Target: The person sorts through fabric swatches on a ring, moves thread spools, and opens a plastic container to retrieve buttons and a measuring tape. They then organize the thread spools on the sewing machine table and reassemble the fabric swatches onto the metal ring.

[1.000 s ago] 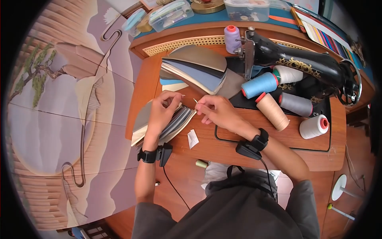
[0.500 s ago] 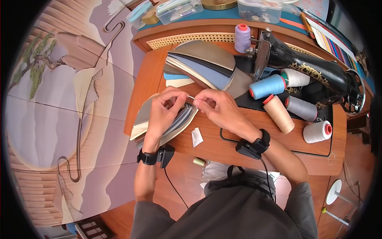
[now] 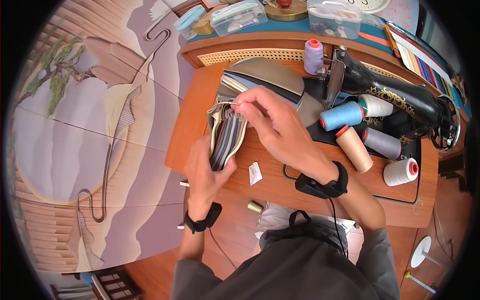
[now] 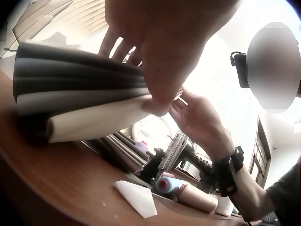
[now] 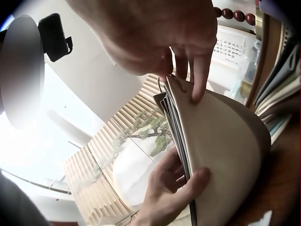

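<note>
A bundle of material swatches point(image 3: 227, 137), cream outside with greys and browns between, is held upright over the table. My left hand point(image 3: 204, 167) grips its sides, thumb on one face and fingers on the other. A thin metal ring point(image 3: 226, 103) runs along the top edge of the swatches. There my right hand point(image 3: 280, 125) pinches the ring between thumb and forefinger. In the right wrist view the right fingers reach over the corner of the cream swatch point(image 5: 221, 136). A second fanned swatch stack point(image 3: 270, 72) lies behind the hands.
A black sewing machine point(image 3: 385, 90) stands at the right. Near it lie thread spools, among them a blue spool point(image 3: 342, 116), a peach spool point(image 3: 355, 148) and a white spool point(image 3: 400, 171). A white paper scrap point(image 3: 255, 173) lies near the table's front edge. Plastic boxes point(image 3: 239, 19) line the back shelf.
Earlier both hands held the thin ring above the swatches, its ends apart at first. The left hand has moved down to grip the bundle, now lifted upright, while the right stays at the ring.
</note>
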The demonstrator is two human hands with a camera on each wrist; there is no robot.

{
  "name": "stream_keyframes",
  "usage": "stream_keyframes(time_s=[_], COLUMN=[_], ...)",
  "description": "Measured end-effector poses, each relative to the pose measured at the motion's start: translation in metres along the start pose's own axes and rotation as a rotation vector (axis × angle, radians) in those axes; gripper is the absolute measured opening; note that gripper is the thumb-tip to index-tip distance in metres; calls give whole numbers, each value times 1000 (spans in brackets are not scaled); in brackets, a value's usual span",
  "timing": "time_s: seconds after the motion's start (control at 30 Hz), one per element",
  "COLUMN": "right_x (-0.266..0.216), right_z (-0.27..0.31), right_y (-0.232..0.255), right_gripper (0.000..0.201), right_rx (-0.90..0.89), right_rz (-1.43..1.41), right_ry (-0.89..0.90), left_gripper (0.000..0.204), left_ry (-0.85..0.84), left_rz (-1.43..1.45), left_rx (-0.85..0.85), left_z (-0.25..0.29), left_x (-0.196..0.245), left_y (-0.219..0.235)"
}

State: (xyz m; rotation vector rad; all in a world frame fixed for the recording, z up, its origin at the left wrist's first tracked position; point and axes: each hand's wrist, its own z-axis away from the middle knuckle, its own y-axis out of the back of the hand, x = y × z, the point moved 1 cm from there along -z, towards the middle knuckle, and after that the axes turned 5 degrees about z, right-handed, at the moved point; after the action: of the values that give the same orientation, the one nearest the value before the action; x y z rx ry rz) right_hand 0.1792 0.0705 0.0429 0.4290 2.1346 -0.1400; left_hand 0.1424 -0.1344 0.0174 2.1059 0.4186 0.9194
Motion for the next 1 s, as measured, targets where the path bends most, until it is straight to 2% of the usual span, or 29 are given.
stream_keyframes(time_s=[0.03,0.07,0.13,0.2,0.27,0.3,0.33,0.4,0.43,0.57,0.67,0.73,0.8,0.9,1.0], right_x=[-10,-19,-20,-11,-8,-5,-2,-2,0,-5,-6,-6,-7,-6,-5], right_z=[-1,-2,-5,-7,-6,-6,-5,-5,-7,-10,-10,-11,-11,-10,-10], right_y=[2,5,7,8,15,16,17,18,18,21,23,25,26,26,27], right_gripper=[17,19,21,26,26,24,22,24,25,27,29,29,31,31,31], right_rx=[-5,-19,-27,112,118,89,62,65,101,121,105,95,70,66,57], right_rz=[-1,-64,-120,-57,-77,-203,-330,-328,-381,-455,-443,-430,-416,-447,-470], right_ry=[6,-29,-62,236,191,124,57,20,40,40,30,21,2,-34,-55], left_gripper=[51,51,52,52,57,55,55,43,35,31,28,30,33,37,37], left_ry=[-63,-67,-146,-133,-199,-206,-205,-230,-212,-266,-168,-183,-357,-405,-312], left_rz=[19,18,98,89,174,229,229,588,628,701,814,746,631,501,546], left_rx=[142,151,343,339,245,161,160,64,85,182,107,137,114,103,129], left_z=[-2,-2,-2,-3,-8,-11,-14,-20,-25,-39,-45,-47,-49,-48,-40], left_x=[0,4,21,43,59,66,63,55,57,71,68,59,55,55,58], left_y=[-7,-12,-19,-22,-26,-27,-30,-37,-38,-37,-25,-24,-22,-22,-25])
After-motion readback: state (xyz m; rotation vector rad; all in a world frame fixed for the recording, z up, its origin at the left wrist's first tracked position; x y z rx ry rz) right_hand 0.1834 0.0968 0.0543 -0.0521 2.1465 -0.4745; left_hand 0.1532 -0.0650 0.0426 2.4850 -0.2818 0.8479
